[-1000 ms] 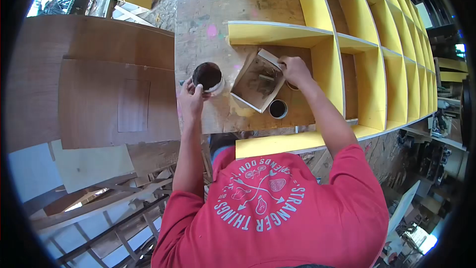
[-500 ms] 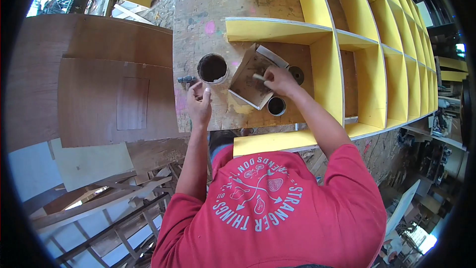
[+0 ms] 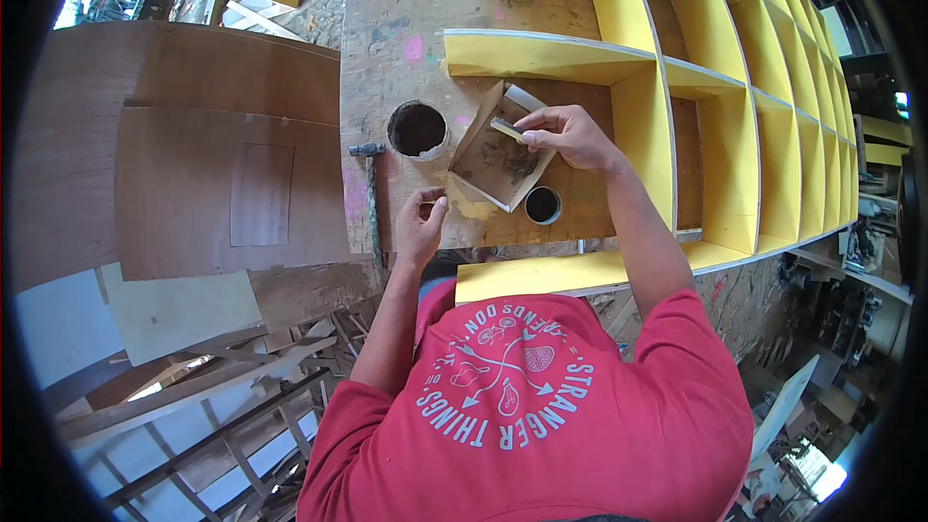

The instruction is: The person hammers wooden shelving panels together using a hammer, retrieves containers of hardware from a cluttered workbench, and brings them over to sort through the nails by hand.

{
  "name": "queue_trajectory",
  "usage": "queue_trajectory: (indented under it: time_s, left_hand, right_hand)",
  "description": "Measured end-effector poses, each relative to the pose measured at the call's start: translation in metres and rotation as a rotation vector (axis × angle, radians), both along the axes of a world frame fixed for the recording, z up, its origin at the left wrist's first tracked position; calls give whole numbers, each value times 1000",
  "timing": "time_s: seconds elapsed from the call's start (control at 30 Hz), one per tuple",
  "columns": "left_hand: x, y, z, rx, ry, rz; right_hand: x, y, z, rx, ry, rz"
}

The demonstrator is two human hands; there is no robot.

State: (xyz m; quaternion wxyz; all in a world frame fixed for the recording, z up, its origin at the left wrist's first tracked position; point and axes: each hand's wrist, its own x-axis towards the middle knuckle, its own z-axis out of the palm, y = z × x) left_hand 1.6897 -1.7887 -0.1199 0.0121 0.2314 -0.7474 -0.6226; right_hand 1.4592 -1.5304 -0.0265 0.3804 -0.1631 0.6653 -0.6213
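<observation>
Between the thumb and fingers of my right hand (image 3: pixel 572 137) is a small flat pale piece (image 3: pixel 507 130), held over a shallow open box (image 3: pixel 490 162) with dark smears inside. My left hand (image 3: pixel 422 219) is near the table's front edge, its fingers curled and drawn toward the thumb; whether anything small is between them is hidden. Above it stands a round tub (image 3: pixel 418 130) with dark contents. A hammer (image 3: pixel 370 184) lies left of the tub. Just right of the box's lower corner is a small cup (image 3: pixel 542 205) of dark material.
A large yellow grid of compartments (image 3: pixel 633 101) covers the right part of the worn wooden table (image 3: pixel 387 19). Its near yellow board (image 3: pixel 541 275) runs close to my body. Brown wooden sheets (image 3: pixel 184 184) lie to the left. Frames and scraps are at the lower left.
My left hand has let go of the tub and moved right and toward me, uncovering the hammer. My right hand has left the box's edge, picked up the pale piece and lifted it.
</observation>
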Motion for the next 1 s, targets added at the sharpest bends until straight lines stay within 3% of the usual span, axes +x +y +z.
queue_trajectory:
  time_s: [0.23,0.33,0.43,0.53,0.63,0.8,0.93,1.0]
  left_hand:
    - [-5,2,0,44,27,37]
    - [-7,2,5,30,17,18]
    - [-6,3,9,-10,7,-5]
    - [-11,8,13,-70,19,-56]
    - [-22,20,21,-150,91,-147]
    - [-59,39,35,-312,169,-314]
    - [-110,54,4,-560,287,-410]
    - [-139,64,-11,-719,346,-431]
  right_hand:
    - [4,0,31,-121,-82,77]
    - [0,17,30,63,-51,116]
    - [-12,63,1,597,165,359]
    - [-4,90,-37,843,381,422]
    - [7,97,-58,876,315,328]
    - [7,62,-36,878,535,103]
    - [-7,4,-35,887,598,171]
    - [-11,-19,-60,855,690,110]
